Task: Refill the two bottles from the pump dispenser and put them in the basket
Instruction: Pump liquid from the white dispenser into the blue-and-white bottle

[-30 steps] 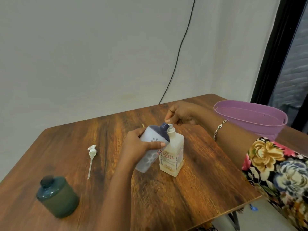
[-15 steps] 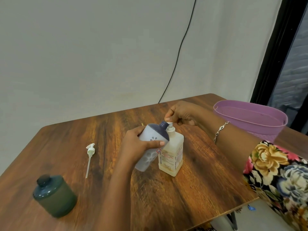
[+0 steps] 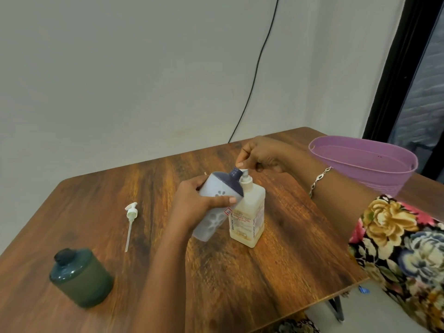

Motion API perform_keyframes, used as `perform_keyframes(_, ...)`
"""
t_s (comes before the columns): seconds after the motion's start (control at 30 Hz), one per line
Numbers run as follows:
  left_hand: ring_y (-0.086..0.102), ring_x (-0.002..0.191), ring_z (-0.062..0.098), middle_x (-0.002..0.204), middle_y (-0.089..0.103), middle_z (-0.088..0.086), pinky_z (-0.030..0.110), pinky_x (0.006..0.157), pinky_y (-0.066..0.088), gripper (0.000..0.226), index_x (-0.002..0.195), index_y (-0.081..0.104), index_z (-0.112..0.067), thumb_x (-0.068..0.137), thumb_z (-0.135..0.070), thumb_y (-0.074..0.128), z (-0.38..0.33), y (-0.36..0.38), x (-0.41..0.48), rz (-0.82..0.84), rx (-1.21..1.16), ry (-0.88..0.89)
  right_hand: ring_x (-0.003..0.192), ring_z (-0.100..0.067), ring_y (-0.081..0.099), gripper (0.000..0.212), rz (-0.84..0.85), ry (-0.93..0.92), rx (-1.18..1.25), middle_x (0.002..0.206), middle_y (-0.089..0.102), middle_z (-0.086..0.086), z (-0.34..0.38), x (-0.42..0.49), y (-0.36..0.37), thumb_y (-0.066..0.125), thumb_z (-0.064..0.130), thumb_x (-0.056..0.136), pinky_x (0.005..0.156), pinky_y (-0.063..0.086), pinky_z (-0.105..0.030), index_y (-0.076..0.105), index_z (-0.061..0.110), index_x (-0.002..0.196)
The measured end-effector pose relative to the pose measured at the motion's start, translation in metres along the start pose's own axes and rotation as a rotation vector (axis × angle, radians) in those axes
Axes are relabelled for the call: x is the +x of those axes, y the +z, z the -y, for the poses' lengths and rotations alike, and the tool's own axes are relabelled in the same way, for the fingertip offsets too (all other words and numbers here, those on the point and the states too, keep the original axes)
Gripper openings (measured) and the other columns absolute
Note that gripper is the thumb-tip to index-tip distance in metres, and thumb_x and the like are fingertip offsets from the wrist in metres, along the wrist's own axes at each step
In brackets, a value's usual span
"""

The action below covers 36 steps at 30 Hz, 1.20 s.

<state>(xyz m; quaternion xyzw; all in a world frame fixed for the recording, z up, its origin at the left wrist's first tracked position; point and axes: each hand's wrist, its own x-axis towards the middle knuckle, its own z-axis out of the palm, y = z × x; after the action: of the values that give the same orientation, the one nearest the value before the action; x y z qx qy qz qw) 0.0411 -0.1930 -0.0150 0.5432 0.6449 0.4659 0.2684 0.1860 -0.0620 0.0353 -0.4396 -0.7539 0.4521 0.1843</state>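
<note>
The left hand (image 3: 192, 207) is wrapped around a pale lavender bottle (image 3: 216, 207) with a dark navy top, holding it off the table and tilted: its long axis leans up and to the right, so that the navy neck (image 3: 236, 174) points at the nozzle of the pump dispenser (image 3: 248, 212) and sits just beside it. The thumb lies across the front of the bottle, the fingers behind. The dispenser stands upright near the middle of the table, a square translucent bottle with a printed label, filled with cream-coloured liquid. The right hand (image 3: 263, 155) reaches over from behind, fingertips (image 3: 240, 164) closed down on the white pump head (how far it is pressed cannot be told).

At the front left stands a squat dark green bottle (image 3: 81, 277), upright, its round neck open; what it holds cannot be seen. A loose white pump with its long dip tube (image 3: 130, 222) lies flat on the table between the green bottle and the hands, head toward the wall, tube toward the viewer.

The purple basket (image 3: 365, 174) sits at the far right of the table; the part of its inside that shows is bare.

The wooden table (image 3: 300, 255) has a dark, streaked grain. Behind it is a plain pale wall with a black cable (image 3: 254, 75) running down it, and a dark frame at the right.
</note>
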Motion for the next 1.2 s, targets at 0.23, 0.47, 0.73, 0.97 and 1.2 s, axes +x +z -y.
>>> perform_keyframes(0.23, 0.064, 0.066, 0.009, 0.077, 0.066, -0.005, 0.016, 0.052, 0.05, 0.029, 0.081, 0.062, -0.026, 0.061, -0.025, 0.083, -0.006, 0.0, -0.002, -0.007, -0.027, 0.004, 0.063, -0.012, 0.042, 0.021, -0.035, -0.028, -0.016, 0.077, 0.06, -0.008, 0.005, -0.005, 0.0, 0.063, -0.002, 0.081, 0.054, 0.036, -0.02, 0.063, 0.011, 0.065)
perform_keyframes(0.47, 0.065, 0.068, 0.01, 0.079, 0.067, -0.005, 0.018, 0.052, 0.049, 0.034, 0.088, 0.064, -0.022, 0.059, -0.028, 0.083, -0.008, -0.003, 0.001, -0.002, -0.009, 0.02, 0.064, -0.013, 0.041, 0.022, -0.034, -0.003, 0.077, 0.071, 0.06, -0.004, 0.005, -0.005, 0.003, 0.06, -0.006, 0.082, 0.053, 0.035, -0.02, 0.063, 0.008, 0.066)
perform_keyframes(0.73, 0.066, 0.071, 0.015, 0.08, 0.068, -0.002, 0.021, 0.055, 0.051, 0.033, 0.086, 0.064, -0.023, 0.059, -0.029, 0.083, -0.003, 0.0, 0.0, 0.005, 0.006, 0.012, 0.061, -0.012, 0.041, 0.022, -0.102, -0.013, 0.136, 0.069, 0.06, -0.004, -0.003, -0.008, 0.009, 0.061, -0.004, 0.082, 0.051, 0.034, -0.02, 0.061, 0.01, 0.065)
perform_keyframes(0.97, 0.062, 0.07, 0.007, 0.079, 0.063, -0.01, 0.018, 0.054, 0.046, 0.036, 0.09, 0.06, -0.027, 0.062, -0.029, 0.082, -0.01, -0.004, 0.003, -0.026, 0.045, 0.034, 0.061, -0.012, 0.042, 0.025, -0.129, -0.015, 0.108, 0.073, 0.061, -0.004, 0.003, -0.01, 0.008, 0.06, -0.004, 0.084, 0.051, 0.035, -0.02, 0.061, 0.011, 0.063)
perform_keyframes(1.2, 0.063, 0.067, 0.007, 0.077, 0.065, -0.007, 0.01, 0.047, 0.045, 0.03, 0.083, 0.061, -0.027, 0.062, -0.025, 0.082, 0.0, -0.001, 0.005, 0.018, 0.04, 0.038, 0.059, -0.008, 0.043, 0.023, -0.149, -0.032, 0.0, 0.073, 0.06, 0.0, -0.006, -0.007, 0.013, 0.064, 0.001, 0.083, 0.05, 0.033, -0.02, 0.06, 0.014, 0.064)
